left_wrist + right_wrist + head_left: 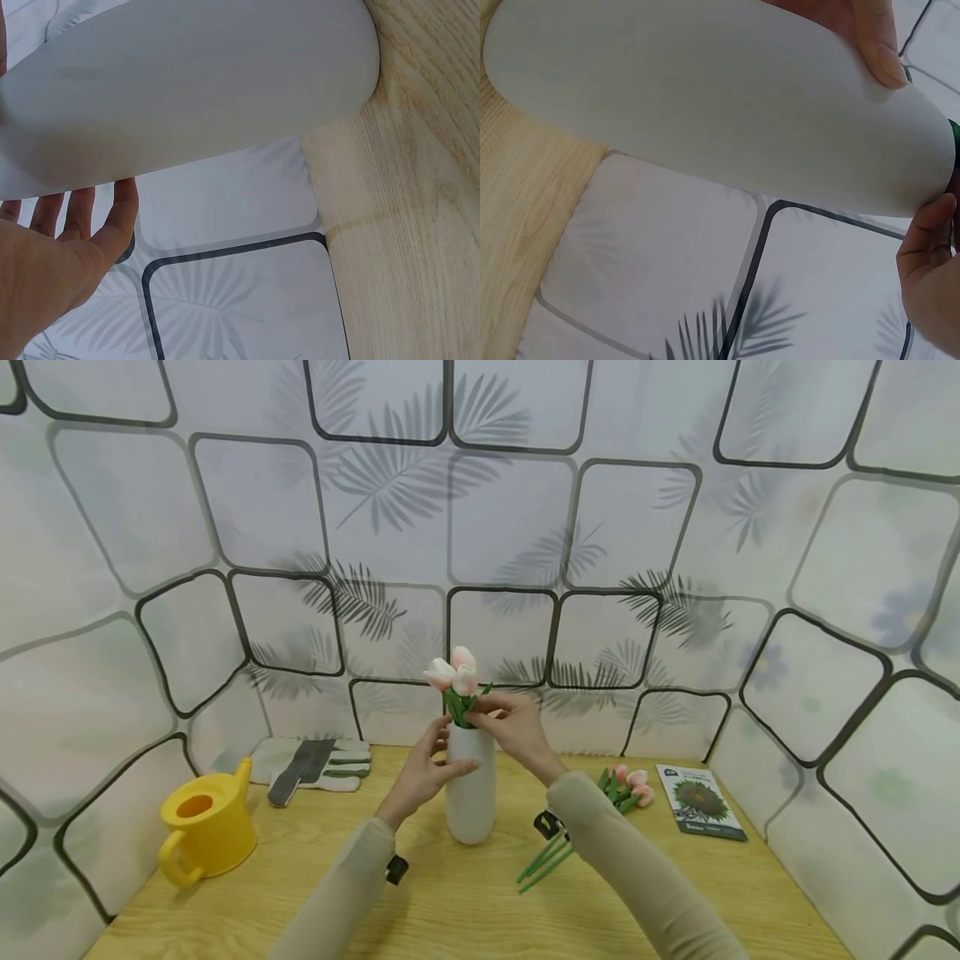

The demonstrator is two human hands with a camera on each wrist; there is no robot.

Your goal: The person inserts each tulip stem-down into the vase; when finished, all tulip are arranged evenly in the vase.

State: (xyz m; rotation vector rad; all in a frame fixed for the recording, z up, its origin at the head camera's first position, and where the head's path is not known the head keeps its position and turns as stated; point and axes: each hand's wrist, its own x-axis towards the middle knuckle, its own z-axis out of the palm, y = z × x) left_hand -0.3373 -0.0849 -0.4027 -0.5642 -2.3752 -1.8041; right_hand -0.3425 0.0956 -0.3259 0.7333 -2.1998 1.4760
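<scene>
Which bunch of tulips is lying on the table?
The bunch beside the sunflower packet lies flat; the other bunch stands in the white vase.

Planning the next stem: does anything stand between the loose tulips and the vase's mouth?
Yes: in the head view, the right sleeve crosses in front of the loose tulips, and the right hand and standing tulips crowd the mouth of the vase.

2 arms (341, 885) fwd; L hand (424, 774) gripping, R (517, 728) pinching.
</scene>
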